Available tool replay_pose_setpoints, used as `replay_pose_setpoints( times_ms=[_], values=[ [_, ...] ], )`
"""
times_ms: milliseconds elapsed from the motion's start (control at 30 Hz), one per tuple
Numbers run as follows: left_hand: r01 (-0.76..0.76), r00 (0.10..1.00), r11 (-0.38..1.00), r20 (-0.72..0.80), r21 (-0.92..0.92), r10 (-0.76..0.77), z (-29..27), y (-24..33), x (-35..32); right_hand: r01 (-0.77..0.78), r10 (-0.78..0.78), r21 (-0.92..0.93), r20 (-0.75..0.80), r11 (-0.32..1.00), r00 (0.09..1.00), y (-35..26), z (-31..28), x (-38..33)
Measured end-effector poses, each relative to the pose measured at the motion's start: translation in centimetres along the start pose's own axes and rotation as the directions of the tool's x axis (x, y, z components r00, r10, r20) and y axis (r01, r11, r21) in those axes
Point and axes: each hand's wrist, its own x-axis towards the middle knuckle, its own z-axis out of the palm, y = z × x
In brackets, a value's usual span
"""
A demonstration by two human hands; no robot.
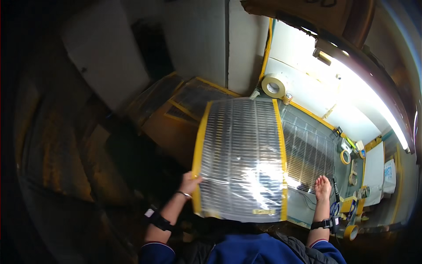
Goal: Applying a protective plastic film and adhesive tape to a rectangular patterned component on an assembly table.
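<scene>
Holding yellow-edged sheet (239, 141), left border (201, 163), in your left hand (190, 183) | right hand (323, 188): seemingly empty, loosely curled, near gridded panel (308, 149) on counter (303, 214) | sheet: left of panel | handling: supporting both borders should limit sagging

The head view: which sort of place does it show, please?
Probably a small workshop: a bright strip light shines over a bench, a big tape roll sits at its far end, and the left hand holds a yellow-edged striped sheet.
</scene>
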Motion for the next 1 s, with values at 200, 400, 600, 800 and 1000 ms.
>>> replay_pose_setpoints(
  times_ms=[200, 400, 600, 800, 1000],
  values=[
    [-0.066, 0.998, 0.995, -0.029, -0.075, 0.064, -20.5, 11.8, 6.3, 0.068, -0.067, 0.019, -0.042, 0.998, 0.997, 6.3, 10.4, -7.2],
    [-0.172, 0.979, 0.938, -0.159, -0.303, 0.128, -25.2, 13.3, 15.6, 0.045, -0.044, 0.004, -0.180, 0.999, 0.983, 7.4, 10.4, -10.0],
    [-0.220, 0.880, 0.974, -0.440, -0.046, 0.178, -18.4, 5.3, 36.8, -0.021, -0.023, -0.158, -0.269, 0.987, 0.963, 8.4, 8.6, -14.7],
    [0.162, 0.856, 0.927, -0.419, -0.338, -0.302, -3.6, 2.6, 42.2, -0.069, -0.040, -0.264, -0.385, 0.962, 0.922, 9.9, 4.2, -18.7],
    [-0.663, 0.718, 0.743, 0.204, -0.090, 0.665, 13.0, 8.2, 30.2, 0.228, -0.378, -0.765, -0.022, 0.602, 0.926, 13.6, 0.2, -17.3]
  ],
)
